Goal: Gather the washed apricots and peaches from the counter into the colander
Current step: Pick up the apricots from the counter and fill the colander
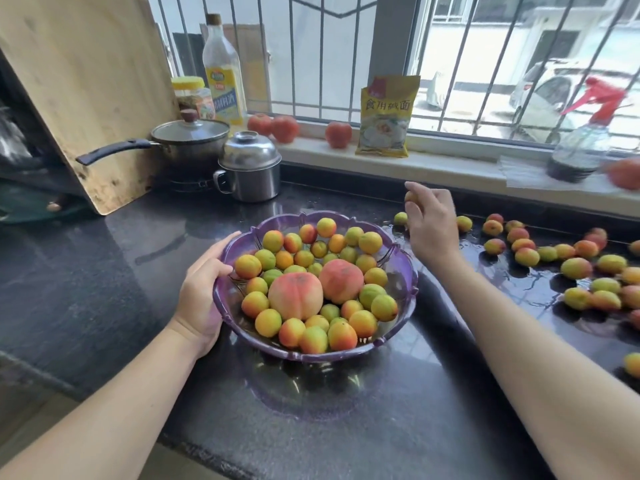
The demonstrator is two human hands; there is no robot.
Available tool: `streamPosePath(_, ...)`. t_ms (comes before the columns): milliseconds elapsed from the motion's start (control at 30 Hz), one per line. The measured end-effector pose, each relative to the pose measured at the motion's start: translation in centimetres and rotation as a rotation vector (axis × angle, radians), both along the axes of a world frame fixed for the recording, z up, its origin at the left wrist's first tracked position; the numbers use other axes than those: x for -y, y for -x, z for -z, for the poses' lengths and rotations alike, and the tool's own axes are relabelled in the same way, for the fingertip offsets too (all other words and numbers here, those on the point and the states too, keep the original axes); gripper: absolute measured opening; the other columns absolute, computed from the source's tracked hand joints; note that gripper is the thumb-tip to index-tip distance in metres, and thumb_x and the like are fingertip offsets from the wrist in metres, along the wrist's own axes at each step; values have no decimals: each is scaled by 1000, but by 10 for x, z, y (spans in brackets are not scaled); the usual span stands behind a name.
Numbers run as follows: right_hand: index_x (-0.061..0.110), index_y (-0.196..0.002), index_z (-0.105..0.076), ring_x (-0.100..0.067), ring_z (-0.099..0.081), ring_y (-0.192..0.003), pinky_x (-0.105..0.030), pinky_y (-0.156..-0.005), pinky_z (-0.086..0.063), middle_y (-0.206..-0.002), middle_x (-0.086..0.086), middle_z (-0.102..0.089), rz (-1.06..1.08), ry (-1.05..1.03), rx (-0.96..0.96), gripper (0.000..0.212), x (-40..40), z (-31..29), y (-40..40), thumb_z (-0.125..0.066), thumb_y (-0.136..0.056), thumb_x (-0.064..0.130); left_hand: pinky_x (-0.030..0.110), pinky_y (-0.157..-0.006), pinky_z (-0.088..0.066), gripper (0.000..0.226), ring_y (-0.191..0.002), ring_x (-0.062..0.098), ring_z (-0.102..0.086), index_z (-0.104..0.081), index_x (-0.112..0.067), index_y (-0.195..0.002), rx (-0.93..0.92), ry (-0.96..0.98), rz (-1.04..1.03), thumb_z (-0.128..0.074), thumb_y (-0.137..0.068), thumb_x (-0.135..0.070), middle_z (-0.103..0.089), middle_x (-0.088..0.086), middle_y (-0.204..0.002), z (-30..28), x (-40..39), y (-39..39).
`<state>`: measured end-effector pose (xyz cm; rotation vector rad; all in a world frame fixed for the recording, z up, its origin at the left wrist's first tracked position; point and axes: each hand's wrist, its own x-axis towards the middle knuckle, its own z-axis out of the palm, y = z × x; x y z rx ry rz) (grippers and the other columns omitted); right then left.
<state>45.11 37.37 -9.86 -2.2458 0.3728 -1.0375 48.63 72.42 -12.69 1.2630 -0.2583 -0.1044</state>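
Note:
A purple colander (401, 268) sits mid-counter, filled with several apricots and two peaches (295, 296). My left hand (202, 289) grips its left rim. Just past the colander's right edge, my right hand (431, 225) is raised above the counter and pinches one small apricot (411, 196) in its fingertips. Several more apricots (575, 268) lie scattered on the wet dark counter to the right, and one (400, 218) lies close to my right hand.
A saucepan (188, 142) and a steel lidded pot (249, 168) stand behind the colander. A wooden board (79, 81) leans at left. On the windowsill are tomatoes (284, 128), a yellow packet (384, 116), an oil bottle (223, 71) and a spray bottle (585, 143).

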Motion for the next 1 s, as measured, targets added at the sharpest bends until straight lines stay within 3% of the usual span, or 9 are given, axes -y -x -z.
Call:
streamPosePath(67,21,-130,-63,-20,-66,-104,-35,-92,-54,-114,-3,-69,-146,-345,-62,30,-12,-33,32,-61,-100,21,39,-101,-55,57,-128,31,-66,-68,-13,-132,-2,6,2,-49,-78,-17,-73,11,-131,1,0,-1)
streamPosePath(133,22,-125,-64,-16,-72,-97,-31,-84,-57,-106,2,-75,-325,-398,-210,28,-21,-65,63,-66,-97,20,45,-109,-52,61,-130,34,-64,-65,-9,-137,2,3,6,-49,-79,-18,-71,15,-135,0,0,0)
streamPosePath(233,24,-116,-66,-12,-73,-93,-29,-84,-56,-106,4,-75,-528,-247,-444,26,-37,-101,93,-73,-92,17,47,-110,-51,60,-131,35,-63,-65,-10,-136,-6,10,7,-48,-79,-18,-72,15,-134,0,0,1)
streamPosePath(367,32,-104,-65,-8,-67,-91,-34,-84,-59,-102,12,-67,-430,155,-598,25,-51,-102,95,-77,-86,21,48,-112,-50,59,-131,35,-63,-66,-10,-136,-6,8,3,-49,-80,-18,-71,15,-135,0,0,1)
streamPosePath(467,30,-107,-65,-11,-59,-98,-29,-85,-51,-103,13,-64,-408,336,-643,27,-57,-94,90,-77,-85,19,42,-107,-51,56,-131,34,-64,-68,-11,-131,-14,33,-16,-50,-79,-15,-72,14,-134,1,1,0)
streamPosePath(733,23,-104,-57,-20,-50,-95,-43,-82,-52,-97,5,-57,-269,499,-698,23,-64,-73,75,-70,-86,19,42,-105,-52,52,-130,35,-64,-68,-10,-132,-5,43,-9,-46,-85,-10,-72,16,-134,1,1,1)
streamPosePath(867,23,-103,-56,-22,-49,-99,-42,-86,-49,-104,2,-55,-250,583,-660,22,-66,-70,72,-69,-86,17,42,-104,-52,57,-127,33,-67,-67,-9,-134,-17,43,-3,-48,-80,-14,-72,17,-134,0,1,1)
streamPosePath(1000,24,-100,-53,-22,-50,-97,-38,-81,-52,-104,1,-52,-249,555,-656,24,-69,-64,68,-70,-86,13,42,-104,-52,49,-131,36,-64,-68,-11,-132,-1,39,-11,-43,-90,-7,-72,16,-133,2,1,1)
